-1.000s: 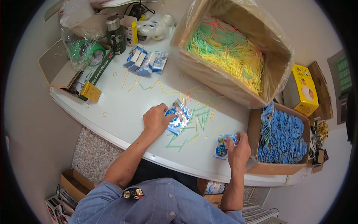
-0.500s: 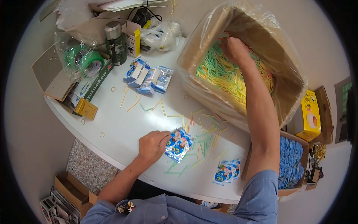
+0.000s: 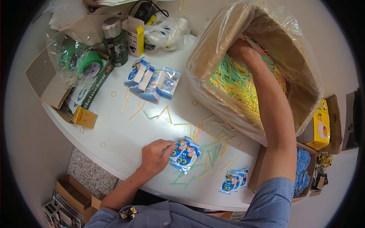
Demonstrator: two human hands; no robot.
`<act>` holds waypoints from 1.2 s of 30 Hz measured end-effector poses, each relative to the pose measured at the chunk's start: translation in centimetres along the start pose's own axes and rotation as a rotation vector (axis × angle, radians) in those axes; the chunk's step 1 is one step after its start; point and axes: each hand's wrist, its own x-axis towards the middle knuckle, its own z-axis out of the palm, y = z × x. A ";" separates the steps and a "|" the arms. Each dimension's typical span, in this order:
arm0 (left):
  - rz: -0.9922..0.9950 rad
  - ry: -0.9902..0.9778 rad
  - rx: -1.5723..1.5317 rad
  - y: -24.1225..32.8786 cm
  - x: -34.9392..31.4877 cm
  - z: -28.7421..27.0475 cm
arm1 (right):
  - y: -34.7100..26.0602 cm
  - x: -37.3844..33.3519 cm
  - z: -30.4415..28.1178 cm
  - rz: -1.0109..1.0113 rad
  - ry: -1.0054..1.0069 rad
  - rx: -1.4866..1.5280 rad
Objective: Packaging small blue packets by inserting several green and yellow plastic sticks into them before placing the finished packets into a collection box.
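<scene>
My left hand [image 3: 154,155] is closed on the left edge of a small blue-and-silver foil packet [image 3: 185,154] with cartoon pictures; two of them seem to overlap there. It is held low over the white table. My right hand [image 3: 242,50] reaches down into a large plastic-lined carton [image 3: 213,38] at the far right. Thin sticks [image 3: 243,85] in green, yellow and pink, like short plastic straws, fill that carton. Its fingers are hidden by the hand itself and the carton's left wall. Loose sticks [image 3: 213,152] lie scattered beside and beyond the held packet.
Several similar packets [image 3: 234,180] overlap near the front edge. Blue-and-white small boxes [image 3: 152,81] stand farther back. At the left are a tape-filled carton [image 3: 97,85], a flask [image 3: 115,41] and a yellow box [image 3: 84,117]. A carton of blue packets [image 3: 303,167] stands right, beside a yellow carton [image 3: 319,127].
The view has shifted slightly. My right hand has moved toward the left wall of the large carton, and its fingers have gone out of sight. My left hand keeps its hold on the packet.
</scene>
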 end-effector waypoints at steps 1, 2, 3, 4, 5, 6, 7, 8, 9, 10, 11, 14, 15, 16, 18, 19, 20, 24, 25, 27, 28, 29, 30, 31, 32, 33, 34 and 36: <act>-0.012 0.004 -0.032 -0.1 -0.2 0.0 | 0.7 -0.4 0.0 -0.003 0.002 -0.001; -0.010 0.007 -0.033 -0.3 -0.3 0.1 | 1.8 -1.2 -0.3 -0.034 0.068 -0.052; -0.047 0.033 -0.156 -0.6 -0.4 0.1 | 2.6 -2.2 -0.5 -0.065 0.131 -0.100; -0.078 0.057 -0.284 -0.8 -0.3 0.3 | 3.2 -3.6 -1.0 -0.062 0.132 -0.107; -0.084 0.057 -0.364 -1.0 -0.3 0.1 | 3.8 -5.4 -1.4 -0.073 0.264 0.190; -0.076 0.051 -0.370 -0.9 -0.4 -0.2 | 3.9 -7.5 -2.0 -0.084 0.396 0.487; -0.168 0.082 -0.415 -0.7 -0.4 -0.5 | 3.1 -9.4 -3.0 -0.080 0.401 0.481; -0.259 0.109 -0.460 -0.5 -0.4 -0.8 | 2.3 -11.7 -4.0 0.058 0.383 0.782; -0.302 0.089 -0.526 0.2 -0.5 -1.4 | 1.1 -14.1 -5.1 0.198 0.361 1.079; -0.293 0.084 -0.530 1.0 -0.4 -1.9 | -0.2 -16.5 -5.5 0.202 0.370 1.072; -0.295 0.149 -0.691 1.8 -0.1 -2.1 | -1.4 -19.0 -5.7 0.171 0.363 1.372; -0.298 0.228 -1.099 3.8 0.7 -3.1 | -8.3 -26.2 -5.9 0.048 0.225 1.879; -0.270 0.233 -1.219 6.0 1.1 -3.6 | -10.3 -28.4 -4.9 -0.019 0.115 1.956; -0.190 0.168 -1.261 7.8 1.7 -4.0 | -12.2 -30.5 -3.6 -0.085 0.003 2.026; -0.068 -0.016 -1.229 10.3 2.7 -3.7 | -16.9 -34.5 -1.4 0.028 -0.176 2.217; -0.028 -0.129 -1.152 10.9 2.7 -3.3 | -19.0 -35.7 -0.4 0.055 -0.248 2.270; -0.037 -0.301 -1.041 11.2 2.4 -2.6 | -20.9 -36.7 0.3 0.080 -0.316 2.321; 0.018 -0.603 -0.481 9.8 -0.7 1.4 | -25.0 -39.1 4.6 0.100 -0.335 2.585; 0.017 -0.626 -0.475 9.2 -1.5 2.2 | -25.4 -39.7 5.3 0.113 -0.370 2.661; -0.123 -0.465 -0.637 8.4 -2.6 2.9 | -25.3 -40.8 6.5 0.101 -0.414 2.674; -0.184 -0.399 -0.663 8.2 -2.8 2.9 | -25.0 -41.3 6.9 0.110 -0.404 2.684; -0.175 -0.289 -0.790 7.6 -2.9 3.4 | -24.8 -41.8 7.1 0.116 -0.170 2.310; -0.165 -0.172 -0.915 7.3 -2.7 3.5 | -24.5 -42.2 7.2 0.118 0.027 1.921; -0.241 -0.110 -1.024 6.8 -2.3 3.1 | -24.0 -42.9 7.2 0.220 0.186 1.581; -0.268 -0.079 -1.085 6.2 -2.0 2.6 | -24.0 -43.3 7.7 0.223 0.184 1.585; -0.294 -0.052 -1.146 6.1 -1.9 1.9 | -24.0 -43.8 8.5 0.295 0.418 1.465; -0.316 -0.049 -1.100 6.2 -2.0 1.1 | -23.9 -44.2 9.6 0.360 0.644 1.329; -0.351 -0.087 -1.108 6.1 -1.9 0.2 | -23.5 -45.1 11.3 0.348 0.566 1.181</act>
